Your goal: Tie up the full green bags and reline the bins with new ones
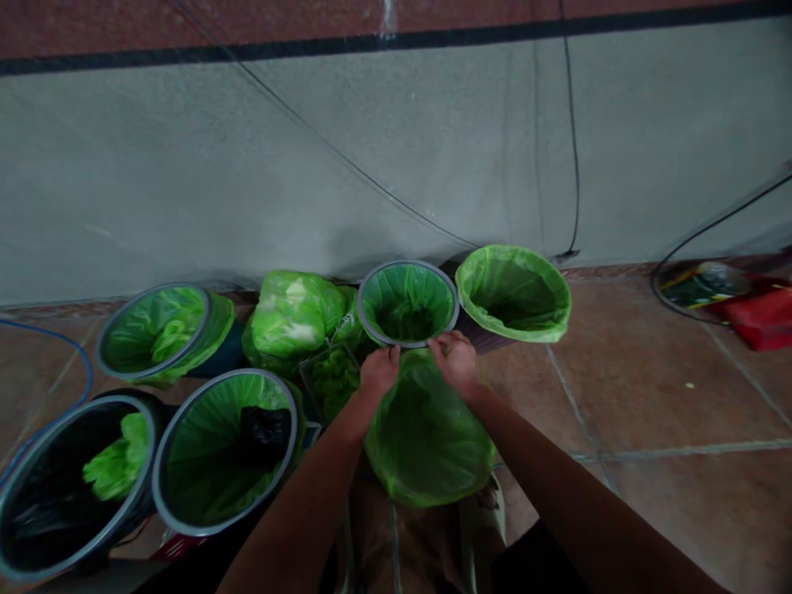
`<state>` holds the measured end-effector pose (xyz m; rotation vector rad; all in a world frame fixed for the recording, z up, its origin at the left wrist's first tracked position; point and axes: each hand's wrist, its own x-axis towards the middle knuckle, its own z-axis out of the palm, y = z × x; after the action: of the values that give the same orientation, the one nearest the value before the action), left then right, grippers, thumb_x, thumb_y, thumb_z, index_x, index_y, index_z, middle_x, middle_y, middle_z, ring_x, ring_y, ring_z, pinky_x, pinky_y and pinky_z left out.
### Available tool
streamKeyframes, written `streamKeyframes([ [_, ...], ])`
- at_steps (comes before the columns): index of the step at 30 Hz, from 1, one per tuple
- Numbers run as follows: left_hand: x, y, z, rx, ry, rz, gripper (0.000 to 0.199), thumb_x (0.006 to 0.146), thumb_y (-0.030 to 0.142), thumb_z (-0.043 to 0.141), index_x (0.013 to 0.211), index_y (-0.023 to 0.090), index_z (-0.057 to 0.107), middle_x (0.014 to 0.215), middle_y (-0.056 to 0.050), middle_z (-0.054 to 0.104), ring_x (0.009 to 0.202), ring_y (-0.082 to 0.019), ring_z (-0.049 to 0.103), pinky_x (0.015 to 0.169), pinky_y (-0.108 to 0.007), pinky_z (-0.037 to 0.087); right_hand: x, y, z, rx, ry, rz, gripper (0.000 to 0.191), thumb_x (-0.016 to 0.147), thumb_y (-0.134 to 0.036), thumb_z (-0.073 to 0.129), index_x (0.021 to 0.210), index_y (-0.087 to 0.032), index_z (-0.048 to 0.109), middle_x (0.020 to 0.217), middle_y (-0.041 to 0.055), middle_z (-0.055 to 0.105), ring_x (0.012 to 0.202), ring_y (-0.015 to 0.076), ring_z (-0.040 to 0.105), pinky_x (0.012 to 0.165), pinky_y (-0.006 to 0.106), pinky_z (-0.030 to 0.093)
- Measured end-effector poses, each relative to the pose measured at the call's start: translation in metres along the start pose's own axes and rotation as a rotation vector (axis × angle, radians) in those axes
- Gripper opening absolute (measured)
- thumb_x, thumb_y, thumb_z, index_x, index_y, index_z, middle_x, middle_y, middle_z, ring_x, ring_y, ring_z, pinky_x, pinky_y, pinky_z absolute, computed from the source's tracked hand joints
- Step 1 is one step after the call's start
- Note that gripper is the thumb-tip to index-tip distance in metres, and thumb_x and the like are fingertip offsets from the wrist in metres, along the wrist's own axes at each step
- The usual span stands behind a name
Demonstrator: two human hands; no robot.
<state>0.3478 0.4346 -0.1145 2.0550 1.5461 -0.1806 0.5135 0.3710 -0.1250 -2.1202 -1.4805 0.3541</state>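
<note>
In front of me stands a bin with a green bin liner (pixel 430 437) folded over its rim. My left hand (pixel 380 369) is closed at the far left of that rim, fingers pinching the liner's edge. Just to its right, my right hand (pixel 454 360) pinches the far edge in the same way. Both sets of fingertips lie close against a second bin's grey ring (pixel 365 309), which clamps another green liner. Whether they touch the ring I cannot tell. A third bin, with a loose-edged green liner (pixel 516 318), stands behind and right of my right hand.
Several ringed bins stand at left, including a black-lined bin (pixel 37 495) and a green-lined bin (pixel 204 470). A stuffed green bag (pixel 290 318) sits by the wall (pixel 309 165). A blue hose (pixel 87 371), hanging cables and a red object (pixel 764 313) lie at the sides.
</note>
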Motion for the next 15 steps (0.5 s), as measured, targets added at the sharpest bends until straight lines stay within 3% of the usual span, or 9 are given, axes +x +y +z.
streamKeyframes([
  [4,-0.005,-0.001,0.008,0.048,0.047,0.025,0.049,0.102,0.047,0.033,0.106,0.016,0.071,0.107,-0.013,0.074,0.102,-0.023,0.069,0.087,-0.03,0.049,-0.005,0.011,0.024,0.045,0.026,-0.007,0.026,0.092,-0.041,0.053,0.084,-0.019,0.065,0.087,0.0086,0.066,0.085,0.0217,0.06,0.082,0.033,0.046],
  [8,-0.007,-0.006,0.013,0.107,0.061,0.082,0.044,0.101,0.047,0.037,0.107,0.018,0.069,0.107,-0.011,0.074,0.101,-0.022,0.069,0.087,-0.029,0.049,-0.017,0.027,0.031,0.032,0.04,-0.095,0.016,0.09,-0.029,0.053,0.081,-0.019,0.061,0.086,0.0085,0.064,0.087,0.0225,0.057,0.084,0.034,0.045],
  [15,-0.001,-0.013,0.016,0.165,-0.02,0.211,0.029,0.097,0.029,0.049,0.121,0.015,0.059,0.109,-0.013,0.073,0.102,-0.023,0.069,0.088,-0.031,0.05,-0.03,0.026,0.02,-0.19,-0.171,-0.214,0.018,0.086,-0.013,0.052,0.084,-0.02,0.068,0.114,0.0117,0.064,0.104,0.0264,0.053,0.097,0.041,0.043],
])
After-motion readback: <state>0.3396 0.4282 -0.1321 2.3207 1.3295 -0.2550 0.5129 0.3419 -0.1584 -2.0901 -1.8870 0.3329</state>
